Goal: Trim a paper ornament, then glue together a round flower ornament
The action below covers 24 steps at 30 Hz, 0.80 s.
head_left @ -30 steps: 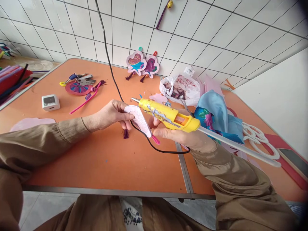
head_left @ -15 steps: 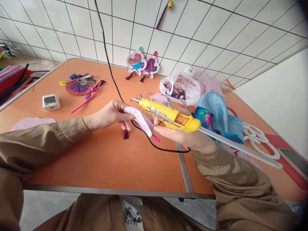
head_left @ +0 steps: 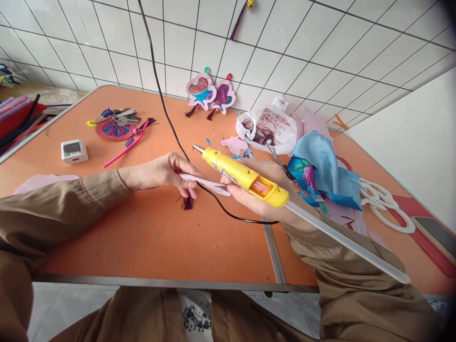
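Observation:
My right hand (head_left: 265,197) is closed round a yellow glue gun (head_left: 242,175) whose metal tip points up and to the left; a long clear glue stick (head_left: 347,243) juts out of its back. Its black cord (head_left: 167,118) runs up the tiled wall. My left hand (head_left: 166,172) pinches a pale pink foam piece (head_left: 204,183), now seen almost edge-on, with a purple tassel (head_left: 187,203) hanging below it. The fingers of the right hand also touch the far end of the pink piece. Both hands hover just above the orange table (head_left: 153,237).
Two heart-shaped ornaments (head_left: 210,94) lean on the wall. Keys (head_left: 116,116), a round pink ornament (head_left: 113,130) and a small white device (head_left: 73,151) lie at the left. A plastic bag (head_left: 266,129), blue painted fabric (head_left: 322,173) and white rings (head_left: 386,206) crowd the right.
The pink foam piece has turned from showing its face to lying nearly flat and edge-on. The glue gun has tilted, its rear end and glue stick dropping lower to the right.

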Available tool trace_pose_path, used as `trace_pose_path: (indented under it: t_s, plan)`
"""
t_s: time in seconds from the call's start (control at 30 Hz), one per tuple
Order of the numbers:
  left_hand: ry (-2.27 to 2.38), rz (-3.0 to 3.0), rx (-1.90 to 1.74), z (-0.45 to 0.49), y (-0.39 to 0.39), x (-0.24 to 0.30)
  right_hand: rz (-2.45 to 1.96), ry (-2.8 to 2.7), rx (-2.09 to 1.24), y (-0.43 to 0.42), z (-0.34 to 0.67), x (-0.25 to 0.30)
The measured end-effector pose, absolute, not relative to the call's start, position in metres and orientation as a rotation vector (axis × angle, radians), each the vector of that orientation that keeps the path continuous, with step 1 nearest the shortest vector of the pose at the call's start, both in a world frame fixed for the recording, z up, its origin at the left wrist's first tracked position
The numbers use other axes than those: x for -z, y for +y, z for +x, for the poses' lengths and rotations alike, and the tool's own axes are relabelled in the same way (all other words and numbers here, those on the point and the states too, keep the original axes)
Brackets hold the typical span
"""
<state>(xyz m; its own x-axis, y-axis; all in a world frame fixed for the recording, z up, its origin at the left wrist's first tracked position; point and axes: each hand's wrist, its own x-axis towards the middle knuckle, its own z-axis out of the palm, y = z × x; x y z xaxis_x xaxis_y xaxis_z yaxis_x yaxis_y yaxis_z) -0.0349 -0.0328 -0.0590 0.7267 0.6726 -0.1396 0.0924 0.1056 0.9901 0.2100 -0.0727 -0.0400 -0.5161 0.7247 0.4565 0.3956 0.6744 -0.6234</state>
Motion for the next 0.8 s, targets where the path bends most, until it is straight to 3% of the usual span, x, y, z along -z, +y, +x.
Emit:
trace_pose_path:
  t_s: [0.5,0.8]
  plan:
    - [0.791,1.455,-0.454,-0.031,-0.041,0.048,-0.839,-2.177,-0.281,-0.067,0.214,0.049]
    - [0.794,1.424,-0.529,-0.024,-0.048,0.047,-0.875,-2.127,-0.37,-0.069,0.211,0.044]
